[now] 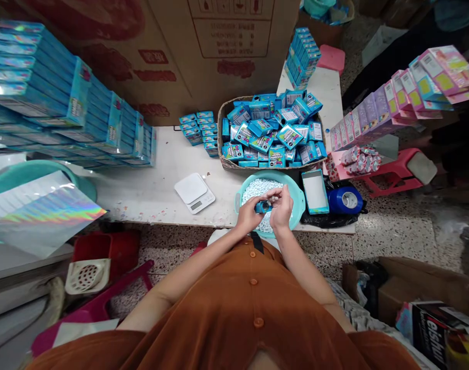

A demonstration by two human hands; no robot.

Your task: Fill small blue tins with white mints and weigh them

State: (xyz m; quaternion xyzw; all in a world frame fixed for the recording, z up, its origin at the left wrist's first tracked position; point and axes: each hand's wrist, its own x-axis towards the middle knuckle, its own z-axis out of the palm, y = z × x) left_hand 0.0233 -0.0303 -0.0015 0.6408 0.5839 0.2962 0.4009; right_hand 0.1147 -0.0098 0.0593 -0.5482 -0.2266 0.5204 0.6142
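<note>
Over a turquoise basin (pixel 301 211) of small white candies (pixel 262 188), both hands meet close together. My left hand (pixel 249 215) is closed around a small blue candy box (pixel 263 207), tilted toward the other hand. Cupped beside the box's opening, my right hand (pixel 282 206) has its fingers curled around a few white candies (pixel 273 198). Just behind the basin stands a cut-down carton (pixel 271 168) heaped with small blue boxes (pixel 262 128) like the one I hold.
A white kitchen scale (pixel 195 192) lies left of the basin. Blue boxes (pixel 198 131) stand in short stacks behind it. To the right are an open blue box lid (pixel 315 192) and a blue tape roll (pixel 345 200). Tall stacks of blue boxes (pixel 65 97) fill the left.
</note>
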